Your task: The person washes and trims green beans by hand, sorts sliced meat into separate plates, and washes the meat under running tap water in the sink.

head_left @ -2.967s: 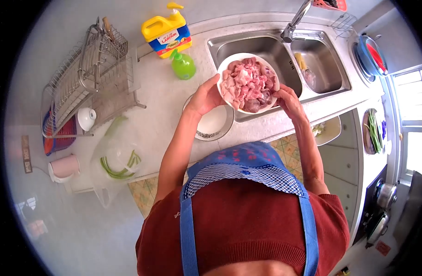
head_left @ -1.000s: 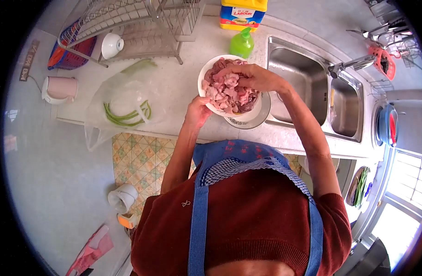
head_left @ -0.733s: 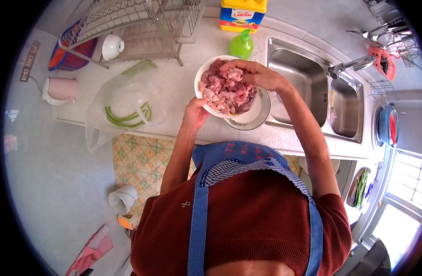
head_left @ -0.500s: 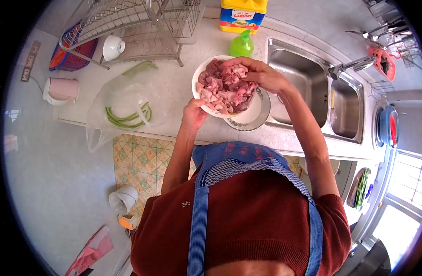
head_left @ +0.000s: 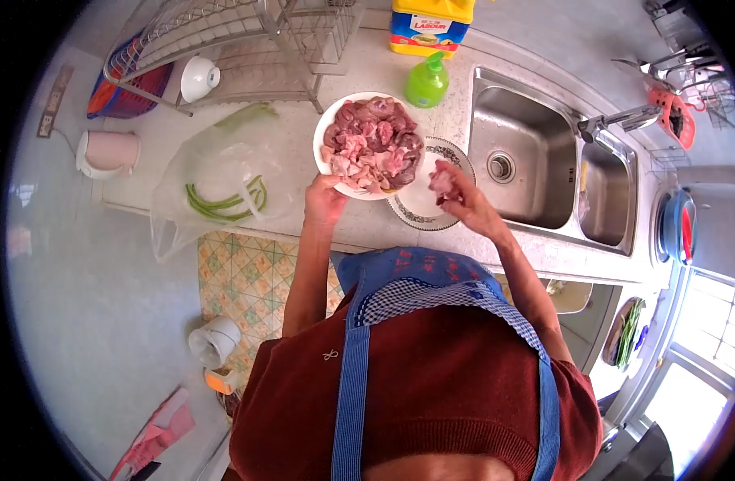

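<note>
My left hand (head_left: pixel 325 200) grips the near left rim of a white bowl (head_left: pixel 322 128) heaped with raw meat pieces (head_left: pixel 371 144). The bowl is held up over the counter and overlaps part of a patterned plate (head_left: pixel 419 199). Pinched in the fingers of my right hand (head_left: pixel 473 207) is a piece of raw meat (head_left: pixel 443 180), held above the right side of that plate. What I can see of the plate's white middle carries no food; its left part is hidden behind the bowl.
A double steel sink (head_left: pixel 524 120) lies to the right, with its faucet (head_left: pixel 620 120). Behind the plate stand a green pump bottle (head_left: pixel 428 82) and a yellow-blue jug (head_left: pixel 431 28). On the left are a plastic bag (head_left: pixel 251 152) with green beans (head_left: pixel 223 207) and a dish rack (head_left: pixel 291 52).
My right hand has come out of the bowl with a piece of meat and moved down and right over the plate. The bowl has shifted slightly left, uncovering more of the plate.
</note>
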Motion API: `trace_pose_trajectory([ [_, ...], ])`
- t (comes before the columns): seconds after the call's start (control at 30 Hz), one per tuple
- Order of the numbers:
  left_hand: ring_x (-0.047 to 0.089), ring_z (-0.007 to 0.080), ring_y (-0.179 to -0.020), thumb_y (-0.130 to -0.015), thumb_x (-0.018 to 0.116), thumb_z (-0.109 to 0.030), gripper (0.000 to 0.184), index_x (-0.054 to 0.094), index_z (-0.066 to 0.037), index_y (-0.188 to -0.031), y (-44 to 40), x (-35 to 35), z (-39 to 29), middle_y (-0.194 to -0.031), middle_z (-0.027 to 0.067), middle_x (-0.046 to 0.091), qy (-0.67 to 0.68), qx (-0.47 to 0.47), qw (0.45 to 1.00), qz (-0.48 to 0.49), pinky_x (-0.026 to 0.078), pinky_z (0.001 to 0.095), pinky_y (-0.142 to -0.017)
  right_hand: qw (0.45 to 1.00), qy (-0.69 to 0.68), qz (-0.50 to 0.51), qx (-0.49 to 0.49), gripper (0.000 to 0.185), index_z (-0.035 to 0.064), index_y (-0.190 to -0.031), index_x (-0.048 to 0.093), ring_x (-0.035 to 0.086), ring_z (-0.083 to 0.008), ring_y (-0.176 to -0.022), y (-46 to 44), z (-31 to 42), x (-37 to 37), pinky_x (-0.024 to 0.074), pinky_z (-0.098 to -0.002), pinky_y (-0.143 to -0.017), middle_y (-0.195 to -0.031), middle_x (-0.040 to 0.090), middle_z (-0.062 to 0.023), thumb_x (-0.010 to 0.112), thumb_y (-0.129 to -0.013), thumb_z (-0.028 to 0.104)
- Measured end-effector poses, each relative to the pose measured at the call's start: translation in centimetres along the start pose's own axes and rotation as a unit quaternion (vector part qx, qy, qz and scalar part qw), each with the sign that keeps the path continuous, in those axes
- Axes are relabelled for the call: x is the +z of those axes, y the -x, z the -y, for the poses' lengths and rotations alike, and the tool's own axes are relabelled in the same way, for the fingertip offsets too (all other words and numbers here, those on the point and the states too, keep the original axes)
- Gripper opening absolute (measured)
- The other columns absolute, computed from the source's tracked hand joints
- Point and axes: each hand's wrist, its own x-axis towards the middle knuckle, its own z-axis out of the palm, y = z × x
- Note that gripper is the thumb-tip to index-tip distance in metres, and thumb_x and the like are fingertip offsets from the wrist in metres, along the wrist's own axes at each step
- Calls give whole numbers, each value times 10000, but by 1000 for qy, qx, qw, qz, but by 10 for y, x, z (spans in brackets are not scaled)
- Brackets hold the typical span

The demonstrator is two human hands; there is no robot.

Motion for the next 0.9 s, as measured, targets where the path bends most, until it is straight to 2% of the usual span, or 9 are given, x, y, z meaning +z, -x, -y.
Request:
trace_pose_trajectory([
  [0.07, 544, 376, -1010, -709, 458, -88, 447, 417, 91, -1116, -1, 0, -1, -831, 197, 607, 3, 1, 1000, -16, 372, 465, -937, 996, 88, 11, 10, 601, 53, -1302, 304, 487, -220, -1099, 3, -5, 0, 428, -318, -903, -1157, 482, -106, 522, -749, -32],
  [0.13, 544, 377, -1010, -705, 457, -83, 463, 409, 91, -1132, -2, -8, -3, -860, 195, 604, -1, -12, 1000, 27, 384, 460, -925, 918, 374, -13, -130, 680, 54, -1320, 283, 439, -313, -1150, -2, 4, 0, 388, -358, -942, -1234, 430, -171, 594, -715, 30],
  [0.23, 533, 378, -1031, -709, 449, -77, 467, 404, 88, -1144, -5, -15, -1, -874, 191, 601, -25, -31, 998, 44, 401, 450, -912, 921, 363, -28, -140, 740, 58, -1326, 277, 379, -366, -1183, -17, 66, 4, 351, -385, -972, -1317, 334, -204, 650, -689, 100],
  [0.3, 544, 362, -1014, -710, 449, -75, 462, 409, 86, -1141, -3, 1, 0, -891, 189, 598, -26, -46, 998, 41, 408, 441, -906, 923, 365, -19, -116, 852, 89, -1345, 269, 321, -343, -1238, -32, 78, 10, 305, -389, -1012, -1378, 256, -170, 724, -629, 176],
  [0.4, 568, 320, -968, -711, 454, -74, 451, 419, 80, -1134, -13, -7, 8, -931, 181, 589, -31, -73, 994, 79, 431, 423, -880, 819, 547, 12, -171, 1068, 127, -1385, 168, 237, -344, -1277, -53, 69, 12, 246, -439, -1026, -1406, 189, -164, 771, -516, 272],
  [0.47, 580, 294, -938, -712, 458, -76, 445, 425, 76, -1129, -18, -21, 13, -955, 174, 583, -29, -87, 988, 122, 446, 412, -860, 812, 567, 7, -141, 1073, 127, -1386, 168, 247, -340, -1272, -59, 64, 17, 248, -440, -1022, -1399, 204, -164, 768, -510, 279],
  [0.5, 592, 275, -874, -710, 462, -76, 424, 440, 70, -1107, -12, -1, 10, -938, 165, 585, -27, -95, 993, 62, 460, 401, -833, 803, 584, 7, -114, 1078, 126, -1386, 168, 257, -336, -1266, -60, 62, 17, 251, -441, -1017, -1393, 219, -164, 765, -503, 285],
  [0.63, 605, 245, -735, -707, 468, -77, 332, 491, 52, -1011, -13, 9, 21, -865, 143, 593, -17, -96, 994, -46, 491, 376, -738, 785, 605, 3, -131, 990, 133, -1315, 302, 421, -338, -1110, -68, 61, 17, 398, -449, -872, -1261, 370, -169, 773, -467, 328],
  [0.9, 592, 220, -690, -712, 473, -79, 224, 527, 41, -894, -19, 7, 18, -778, 116, 586, -82, -80, 993, 0, 493, 348, -662, 844, 525, -39, -103, 527, 134, -1106, 467, 557, -348, -865, -88, 26, 19, 468, -416, -748, -1017, 505, -176, 645, -610, 118],
])
